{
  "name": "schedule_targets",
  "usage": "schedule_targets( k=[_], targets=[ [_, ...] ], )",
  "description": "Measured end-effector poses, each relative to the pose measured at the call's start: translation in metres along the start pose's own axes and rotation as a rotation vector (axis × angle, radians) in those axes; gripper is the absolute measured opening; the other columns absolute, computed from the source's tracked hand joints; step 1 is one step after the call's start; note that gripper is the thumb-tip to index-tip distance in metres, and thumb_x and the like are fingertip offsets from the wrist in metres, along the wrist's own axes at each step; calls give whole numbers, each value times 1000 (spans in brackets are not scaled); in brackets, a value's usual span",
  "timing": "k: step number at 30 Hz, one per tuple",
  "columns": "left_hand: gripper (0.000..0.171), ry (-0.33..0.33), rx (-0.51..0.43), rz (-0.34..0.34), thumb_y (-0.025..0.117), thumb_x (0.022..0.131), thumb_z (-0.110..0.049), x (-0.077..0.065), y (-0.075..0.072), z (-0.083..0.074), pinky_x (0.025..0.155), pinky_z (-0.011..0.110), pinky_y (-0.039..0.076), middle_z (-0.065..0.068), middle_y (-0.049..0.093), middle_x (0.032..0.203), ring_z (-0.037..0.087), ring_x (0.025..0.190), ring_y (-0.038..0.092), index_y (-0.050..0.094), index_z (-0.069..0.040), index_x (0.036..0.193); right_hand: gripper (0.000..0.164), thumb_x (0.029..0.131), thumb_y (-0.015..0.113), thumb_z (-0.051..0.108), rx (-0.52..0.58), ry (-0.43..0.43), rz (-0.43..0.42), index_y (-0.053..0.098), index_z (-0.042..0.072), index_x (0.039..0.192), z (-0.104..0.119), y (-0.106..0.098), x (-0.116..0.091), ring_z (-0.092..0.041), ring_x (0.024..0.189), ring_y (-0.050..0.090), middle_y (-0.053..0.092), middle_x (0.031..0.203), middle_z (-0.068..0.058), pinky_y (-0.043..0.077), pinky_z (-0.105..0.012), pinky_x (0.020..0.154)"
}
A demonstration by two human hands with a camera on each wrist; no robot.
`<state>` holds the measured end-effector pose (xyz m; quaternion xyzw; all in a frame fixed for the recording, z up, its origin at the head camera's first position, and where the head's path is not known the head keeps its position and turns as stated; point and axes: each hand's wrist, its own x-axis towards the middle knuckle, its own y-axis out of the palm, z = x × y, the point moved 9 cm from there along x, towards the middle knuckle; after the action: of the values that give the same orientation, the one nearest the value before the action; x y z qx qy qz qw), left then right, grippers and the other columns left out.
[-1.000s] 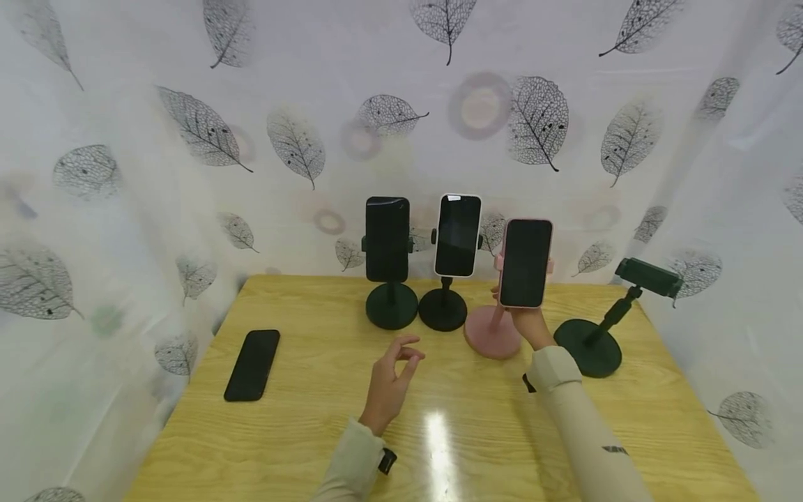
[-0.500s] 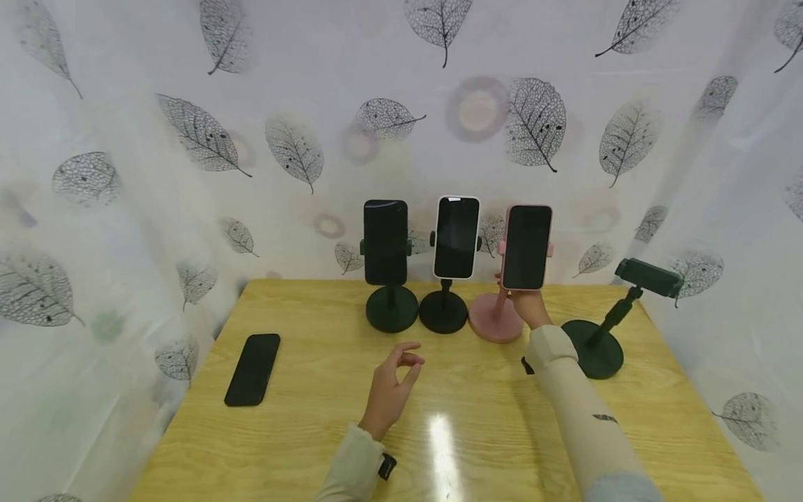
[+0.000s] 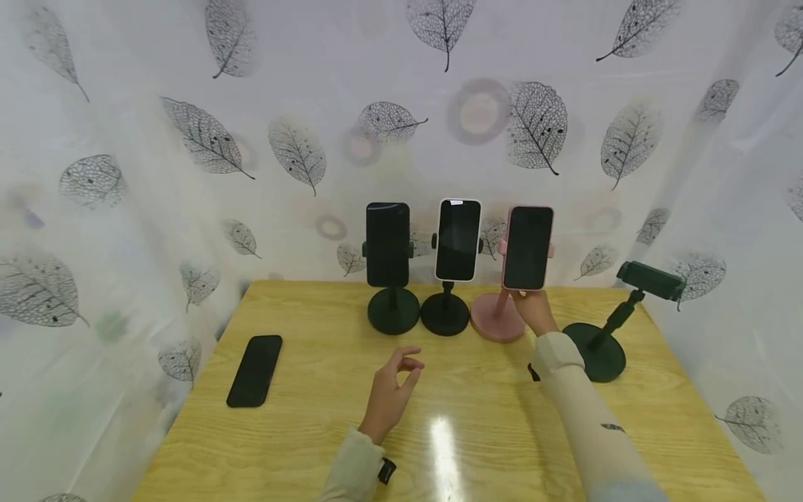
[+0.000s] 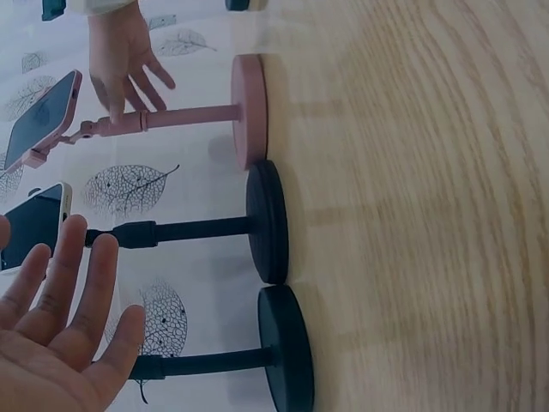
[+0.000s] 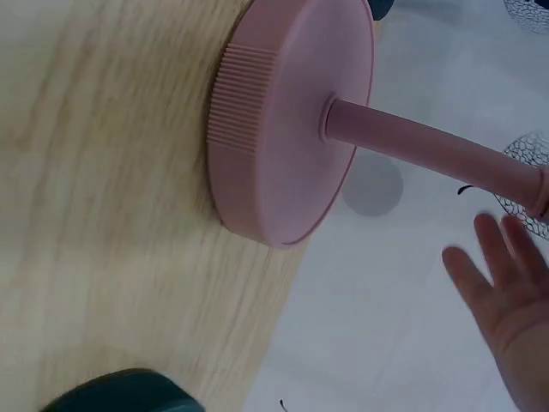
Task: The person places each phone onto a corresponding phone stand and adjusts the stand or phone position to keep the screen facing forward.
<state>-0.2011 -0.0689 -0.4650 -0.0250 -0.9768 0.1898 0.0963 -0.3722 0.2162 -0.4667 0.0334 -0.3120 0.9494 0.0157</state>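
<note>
A pink phone stand (image 3: 498,317) holds a pink-rimmed phone (image 3: 529,248) upright. My right hand (image 3: 533,312) is beside its pole, just below the phone; in the right wrist view its fingers (image 5: 497,257) are extended near the pole (image 5: 429,154). To the left stand a black phone stand (image 3: 445,314) bearing a white-rimmed phone (image 3: 458,240) and a dark green stand (image 3: 393,311) bearing a black phone (image 3: 387,245). My left hand (image 3: 385,397) hovers over the table in front of them, holding nothing, its fingers spread in the left wrist view.
Another dark green stand (image 3: 599,352), its holder (image 3: 652,279) tilted and without a phone, is to the right of my right forearm. A black phone (image 3: 254,371) lies flat at the left of the wooden table (image 3: 314,446). A leaf-patterned curtain (image 3: 314,56) hangs behind.
The pink stand with its phone has moved back, level with the other two. My right hand has let go of its pole, fingers now straightened. My left hand has hardly moved.
</note>
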Motion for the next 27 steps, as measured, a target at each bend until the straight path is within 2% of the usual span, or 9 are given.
schedule_targets(
  k=[3,7,9,11,15,18,22,24,27],
  targets=[
    [27,-4,-9,6,54,95,-16,-3,1,2,91,50,46,5,68,101,21,100,63,55,-17,122,45,98,49,26,35,28,-206,41,-1,133,-8,-21,-21,-40,116,52,54,125,-28,43,-51,95],
    [27,-32,-8,15,54,95,-14,-5,1,6,91,51,46,4,68,101,20,101,62,55,-17,122,33,95,53,22,157,54,-598,47,5,122,-20,-58,-57,-12,90,60,62,99,-5,48,-24,79],
    [28,-43,-11,17,55,95,-14,-5,1,7,92,51,45,3,68,101,20,101,62,55,-18,122,24,93,55,22,219,58,-763,47,8,111,-26,-74,-74,0,78,54,55,88,7,43,-15,70],
    [27,-38,-6,20,54,95,-15,-4,2,8,92,52,45,3,68,101,20,102,62,55,-17,122,19,92,56,23,290,46,-885,42,13,101,-31,-89,-87,4,73,45,43,84,15,38,-12,68],
    [27,-30,-10,27,53,95,-14,-3,3,8,92,52,45,5,68,102,22,102,62,55,-16,122,33,89,61,30,320,10,-1070,30,21,96,-39,-115,-106,-1,83,30,26,94,12,29,-19,80],
    [27,-27,-14,32,53,96,-14,-3,4,8,93,53,44,6,68,102,23,103,62,54,-14,123,41,87,62,34,284,23,-1087,31,20,109,-46,-129,-107,-4,95,24,25,109,8,25,-25,90],
    [27,-30,-21,36,52,96,-14,-3,5,10,93,53,44,5,68,101,23,103,62,54,-13,123,52,91,56,32,269,67,-905,30,18,133,-58,-131,-91,-10,111,35,35,129,-1,31,-32,99],
    [27,-30,-25,42,52,96,-13,-3,6,10,93,53,44,7,68,102,23,103,62,54,-13,123,48,95,51,30,236,81,-823,31,15,137,-63,-129,-85,-17,114,43,41,131,-8,35,-37,100],
    [26,-44,-36,52,52,96,-15,-3,7,13,94,52,44,7,68,102,22,104,62,54,-17,122,41,99,42,29,153,95,-772,38,9,134,-71,-129,-82,-23,111,51,48,128,-12,41,-36,94]
  ],
)
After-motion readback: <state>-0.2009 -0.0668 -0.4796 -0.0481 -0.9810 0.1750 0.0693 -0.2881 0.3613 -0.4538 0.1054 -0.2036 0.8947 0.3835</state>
